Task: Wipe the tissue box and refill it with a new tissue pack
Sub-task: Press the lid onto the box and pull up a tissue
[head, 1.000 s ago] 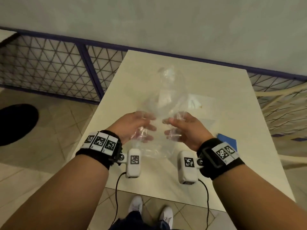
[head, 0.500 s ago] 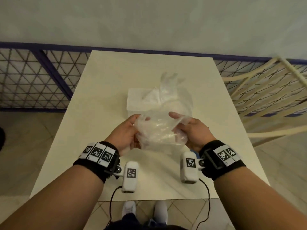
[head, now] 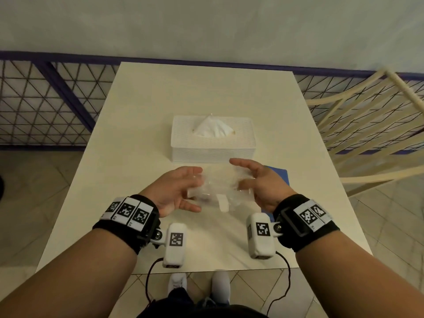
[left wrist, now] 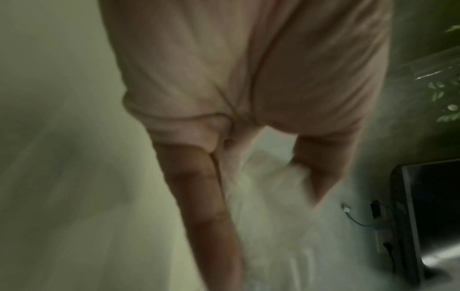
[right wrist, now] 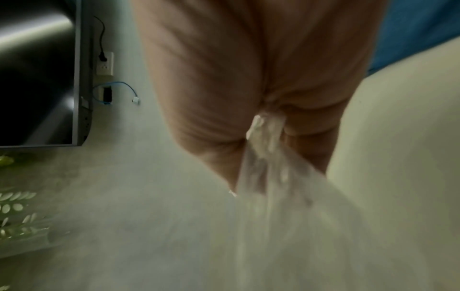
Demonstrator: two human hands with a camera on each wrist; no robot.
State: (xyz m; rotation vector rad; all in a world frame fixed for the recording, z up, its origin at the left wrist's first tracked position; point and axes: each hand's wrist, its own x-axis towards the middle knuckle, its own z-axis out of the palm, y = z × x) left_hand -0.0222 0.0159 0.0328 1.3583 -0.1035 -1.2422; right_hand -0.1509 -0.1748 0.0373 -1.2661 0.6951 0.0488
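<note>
A white woven tissue box [head: 213, 145] stands in the middle of the table [head: 137, 157] with a white tissue [head: 212, 128] poking out of its top slot. Just in front of it a crumpled clear plastic wrapper [head: 218, 189] hangs low between my two hands. My left hand [head: 183, 191] is spread, its straight fingers touching the wrapper's left side. My right hand [head: 250, 180] pinches the wrapper [right wrist: 268, 137] between its curled fingers. The left wrist view is blurred, with the wrapper [left wrist: 271, 187] pale between finger and thumb.
A blue cloth [head: 278, 174] lies flat on the table under my right hand. A cream slatted chair [head: 367, 125] stands at the table's right side. A purple mesh railing [head: 57, 99] runs behind the table, along the wall.
The wrapper has come down from in front of the box to just above the table. My hands have moved apart and my left hand has loosened, so the box shows fully.
</note>
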